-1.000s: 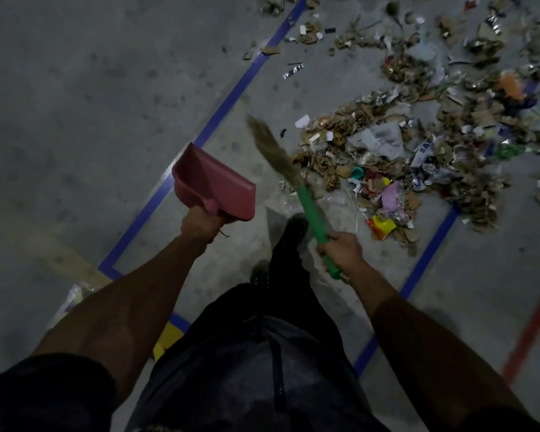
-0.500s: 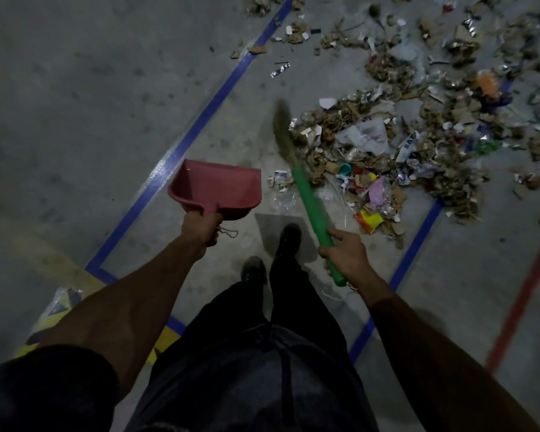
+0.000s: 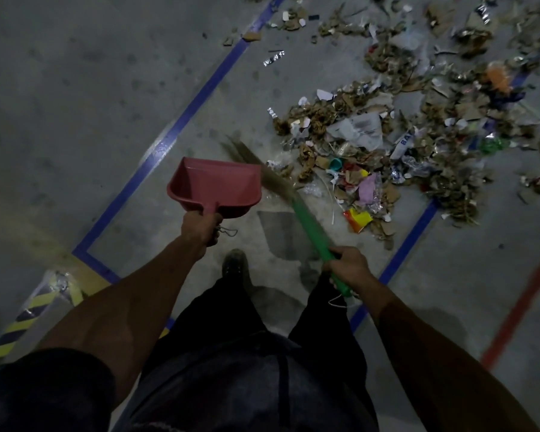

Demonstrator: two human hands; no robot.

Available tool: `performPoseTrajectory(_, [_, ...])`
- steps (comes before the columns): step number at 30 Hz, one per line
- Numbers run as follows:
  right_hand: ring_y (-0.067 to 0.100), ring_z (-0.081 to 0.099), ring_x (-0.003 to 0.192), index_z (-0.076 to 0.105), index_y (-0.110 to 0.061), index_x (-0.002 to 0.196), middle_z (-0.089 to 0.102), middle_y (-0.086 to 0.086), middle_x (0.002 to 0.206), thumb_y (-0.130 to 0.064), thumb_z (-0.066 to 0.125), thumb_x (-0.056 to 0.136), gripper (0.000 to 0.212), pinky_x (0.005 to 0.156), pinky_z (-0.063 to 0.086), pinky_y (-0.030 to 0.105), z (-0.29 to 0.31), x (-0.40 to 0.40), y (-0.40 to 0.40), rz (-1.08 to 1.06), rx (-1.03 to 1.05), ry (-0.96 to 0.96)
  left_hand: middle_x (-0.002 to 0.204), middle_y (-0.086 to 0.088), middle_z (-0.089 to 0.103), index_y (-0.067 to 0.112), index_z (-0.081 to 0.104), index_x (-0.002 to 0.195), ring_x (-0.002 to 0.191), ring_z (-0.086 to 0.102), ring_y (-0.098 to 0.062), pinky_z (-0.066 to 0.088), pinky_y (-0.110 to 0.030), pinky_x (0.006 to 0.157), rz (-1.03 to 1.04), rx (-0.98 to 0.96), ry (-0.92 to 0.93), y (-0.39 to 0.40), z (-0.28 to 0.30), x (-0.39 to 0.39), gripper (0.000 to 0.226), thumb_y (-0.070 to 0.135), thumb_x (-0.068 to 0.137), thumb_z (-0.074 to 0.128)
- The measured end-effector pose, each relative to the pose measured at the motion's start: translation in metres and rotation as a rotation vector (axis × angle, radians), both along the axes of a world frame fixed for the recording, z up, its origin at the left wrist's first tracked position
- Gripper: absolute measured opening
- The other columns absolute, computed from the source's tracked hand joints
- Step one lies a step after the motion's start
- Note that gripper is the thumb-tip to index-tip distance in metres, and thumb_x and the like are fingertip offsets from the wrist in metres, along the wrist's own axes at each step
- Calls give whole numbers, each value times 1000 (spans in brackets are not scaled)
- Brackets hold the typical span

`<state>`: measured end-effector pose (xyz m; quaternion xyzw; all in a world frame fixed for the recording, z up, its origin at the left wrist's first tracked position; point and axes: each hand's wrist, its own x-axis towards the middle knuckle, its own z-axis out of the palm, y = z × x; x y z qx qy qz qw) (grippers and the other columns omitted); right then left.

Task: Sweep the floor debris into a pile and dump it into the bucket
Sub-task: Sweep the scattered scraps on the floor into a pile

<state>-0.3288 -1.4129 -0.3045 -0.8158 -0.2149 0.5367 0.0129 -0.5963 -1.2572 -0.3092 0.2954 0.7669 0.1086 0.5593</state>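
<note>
Your left hand (image 3: 202, 228) was clenched on the handle of the pink dustpan (image 3: 216, 186), held clear of the floor — probably kept ready for scooping. Your right hand (image 3: 349, 267) gripped the green broom (image 3: 309, 224), bristles blurred beside the pan, near the debris (image 3: 384, 132) strewn ahead — no bucket in view.

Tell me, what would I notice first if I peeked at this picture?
First, the big messy spread of debris, torn cardboard, paper and bright wrappers, across the grey floor at upper right. Next, the pink dustpan held up in the left hand near the middle, with the broom and its green handle slanting beside it from the right hand. Blue tape lines cross the floor too.
</note>
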Motion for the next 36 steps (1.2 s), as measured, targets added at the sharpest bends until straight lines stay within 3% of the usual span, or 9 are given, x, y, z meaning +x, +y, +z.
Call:
performPoseTrajectory(4, [25,67,74,65,-13,126,73,14,98,-8,72,78,48,68,56,33,-27,81,20,-56,84,0,63,-9,48,5,53,79,46,41,-17,34,-17,35,71,-3,24,-23,-2,46,8,-1,84,57])
performPoseTrajectory(7, [26,60,52,64,-2,120,69,20,80,-2,74,74,47,55,52,36,-43,141,37,-185,134,67,62,-8,47,6,53,76,46,42,-17,33,-18,34,121,-3,57,-40,3,85,11,0,85,57])
performPoseTrajectory(11, [14,49,31,64,7,98,55,15,62,3,70,79,20,35,43,23,-48,193,58,-301,176,97,65,-8,48,6,54,76,48,43,-17,34,-16,35,196,2,69,-54,15,132,12,2,86,58])
performPoseTrajectory(14, [22,54,45,62,9,105,59,18,72,-6,73,72,38,43,46,27,-43,203,56,-324,226,149,67,-8,48,5,55,80,50,44,-17,36,-18,36,238,13,59,-59,22,157,10,7,88,59])
performPoseTrajectory(18, [16,58,63,56,-19,105,61,1,82,-10,78,79,35,53,50,25,-15,188,25,-77,254,203,64,-9,47,2,56,86,47,42,-17,35,-19,37,286,46,46,-63,26,181,18,18,90,63])
performPoseTrajectory(22, [18,60,69,61,-13,120,62,4,90,-2,75,77,46,55,48,22,-15,189,21,70,177,253,58,-8,45,3,58,81,42,40,-15,33,-19,38,298,63,65,-60,25,198,25,25,89,66])
performPoseTrajectory(27, [23,61,55,67,-11,106,65,9,76,0,70,76,33,54,53,32,-44,218,55,-66,155,192,60,-10,49,1,59,86,45,43,-17,36,-21,41,294,55,71,-53,23,215,25,25,89,65])
performPoseTrajectory(31, [18,52,41,67,0,102,59,10,63,4,70,79,23,36,43,21,-63,260,92,-329,150,184,62,-9,48,2,59,83,48,42,-17,36,-18,36,305,51,59,-47,19,231,27,28,91,64])
performPoseTrajectory(36, [16,55,40,67,8,99,59,13,64,-3,72,77,25,39,45,24,-77,302,132,-432,161,170,63,-9,48,2,57,82,48,43,-17,36,-20,36,290,42,27,-41,13,241,28,28,90,65])
